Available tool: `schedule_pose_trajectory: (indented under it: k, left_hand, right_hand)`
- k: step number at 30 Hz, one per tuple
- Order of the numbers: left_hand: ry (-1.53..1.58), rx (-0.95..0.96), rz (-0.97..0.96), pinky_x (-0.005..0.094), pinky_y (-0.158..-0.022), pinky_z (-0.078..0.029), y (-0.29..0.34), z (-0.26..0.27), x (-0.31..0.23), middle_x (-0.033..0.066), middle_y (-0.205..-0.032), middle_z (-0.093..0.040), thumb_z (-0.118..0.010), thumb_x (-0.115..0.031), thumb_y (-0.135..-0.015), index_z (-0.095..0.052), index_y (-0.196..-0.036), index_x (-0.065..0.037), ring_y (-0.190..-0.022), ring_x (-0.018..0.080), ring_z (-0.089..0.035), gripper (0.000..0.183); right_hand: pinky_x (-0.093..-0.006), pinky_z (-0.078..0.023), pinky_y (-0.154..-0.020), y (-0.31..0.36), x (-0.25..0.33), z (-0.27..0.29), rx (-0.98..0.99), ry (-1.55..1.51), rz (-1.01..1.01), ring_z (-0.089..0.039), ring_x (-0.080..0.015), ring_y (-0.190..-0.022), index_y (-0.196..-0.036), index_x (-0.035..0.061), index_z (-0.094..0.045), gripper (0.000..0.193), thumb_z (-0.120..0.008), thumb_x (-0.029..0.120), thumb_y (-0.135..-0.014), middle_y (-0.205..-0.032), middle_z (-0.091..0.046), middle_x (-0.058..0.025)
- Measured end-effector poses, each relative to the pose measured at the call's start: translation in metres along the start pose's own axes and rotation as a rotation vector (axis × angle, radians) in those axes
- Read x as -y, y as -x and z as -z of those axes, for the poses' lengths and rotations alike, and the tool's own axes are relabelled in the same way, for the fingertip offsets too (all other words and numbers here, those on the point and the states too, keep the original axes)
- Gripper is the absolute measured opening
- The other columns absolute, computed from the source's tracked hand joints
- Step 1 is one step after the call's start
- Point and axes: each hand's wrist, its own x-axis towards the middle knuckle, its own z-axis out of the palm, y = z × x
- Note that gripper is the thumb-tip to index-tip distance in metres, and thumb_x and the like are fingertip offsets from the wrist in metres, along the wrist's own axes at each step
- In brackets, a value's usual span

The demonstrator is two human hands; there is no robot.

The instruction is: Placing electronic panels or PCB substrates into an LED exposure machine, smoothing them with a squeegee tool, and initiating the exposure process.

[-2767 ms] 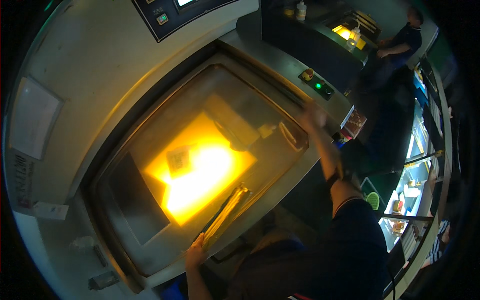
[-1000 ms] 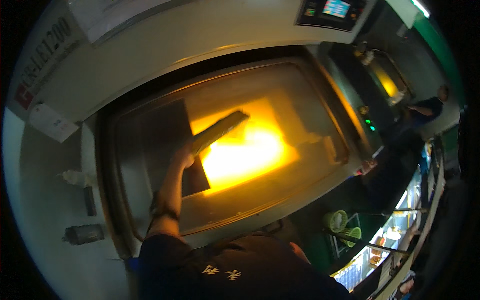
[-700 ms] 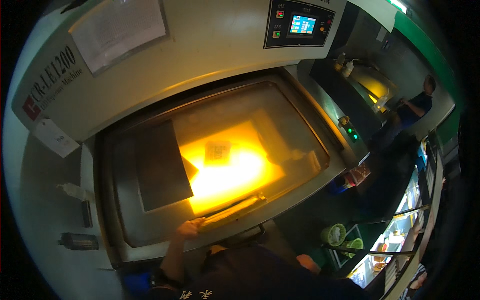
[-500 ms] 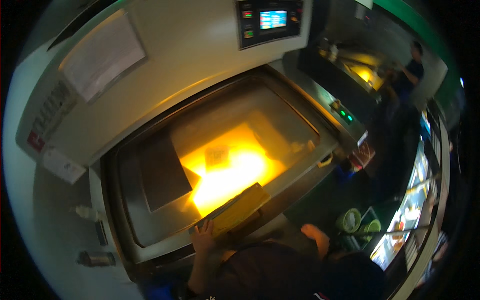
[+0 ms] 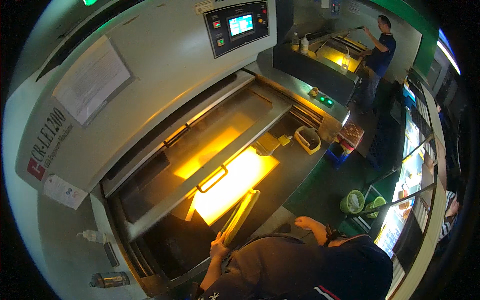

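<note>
My left hand (image 5: 218,247) is closed on the lower end of a long, flat yellow-green panel (image 5: 241,216), seen nearly edge-on and tilted up at the front of the machine bed. What it is made of, I cannot tell. My right hand (image 5: 309,225) hangs low at my right side, its fingers loosely bent and holding nothing I can see. Ahead, a brightly lit yellow panel (image 5: 239,184) lies on the dark bed (image 5: 175,245). Over it stands a raised framed lid with a metal front bar (image 5: 162,210) and a black handle (image 5: 214,181).
A control panel with a screen (image 5: 241,25) is on the machine's front. Right of the bed are a small yellow box (image 5: 307,140), a button box (image 5: 325,101) and a red box (image 5: 351,134). Green bins (image 5: 352,202) stand on the floor. Another person (image 5: 381,55) works at a farther machine.
The framed lid has come up from the bed, baring the lit panel beneath. My left hand has turned the yellow-green panel more upright. The view has shifted and sharpened.
</note>
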Motion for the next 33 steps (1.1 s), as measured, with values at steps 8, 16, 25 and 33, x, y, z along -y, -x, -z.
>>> schedule_pose_trajectory:
  k: [8, 16, 25, 33]
  left_hand:
    - [-0.283, 0.127, 0.055, 0.0657, -0.102, -0.035, -0.065, -0.024, 0.041, -0.005, -0.161, -0.014, -0.063, -0.009, -0.075, -0.025, -0.152, -0.027, -0.141, 0.0269, -0.026, 0.088]
    - [-0.428, 0.2, 0.069, 0.0654, -0.101, -0.037, -0.077, -0.042, 0.03, 0.0029, -0.162, -0.003, -0.068, -0.021, -0.08, -0.01, -0.155, -0.018, -0.145, 0.0313, -0.018, 0.095]
    - [1.423, 0.177, 0.061, 0.0579, -0.092, -0.042, -0.108, -0.001, -0.077, 0.0102, -0.143, -0.042, -0.063, -0.053, -0.087, -0.029, -0.144, -0.014, -0.125, 0.0324, -0.046, 0.077]
    - [1.72, -0.037, 0.351, 0.0472, -0.086, -0.047, -0.051, -0.021, -0.095, 0.0083, -0.109, -0.059, -0.06, -0.03, -0.095, -0.053, -0.117, -0.013, -0.096, 0.0259, -0.061, 0.029]
  right_hand:
    - [-0.0444, -0.047, -0.097, 0.094, -0.12, -0.082, 0.001, 0.695, 0.275, -0.059, -0.0328, -0.117, -0.119, 0.0041, -0.066, 0.036, -0.052, 0.025, -0.094, -0.125, -0.063, -0.0164]
    - [-0.043, -0.045, -0.099, 0.194, -0.021, -0.132, -0.209, -0.268, -0.255, -0.056, -0.0341, -0.12, -0.126, 0.0059, -0.062, 0.047, -0.056, 0.038, -0.092, -0.129, -0.06, -0.0171]
    - [-0.0405, -0.046, -0.098, 0.154, -0.156, -0.229, -0.114, 0.045, 0.031, -0.059, -0.0343, -0.116, -0.125, 0.0047, -0.062, 0.045, -0.056, 0.036, -0.093, -0.126, -0.062, -0.0172]
    - [-0.0371, -0.049, -0.094, 0.165, -0.142, -0.162, -0.374, -0.288, -0.168, -0.063, -0.0336, -0.107, -0.125, 0.002, -0.061, 0.042, -0.055, 0.031, -0.095, -0.123, -0.063, -0.0179]
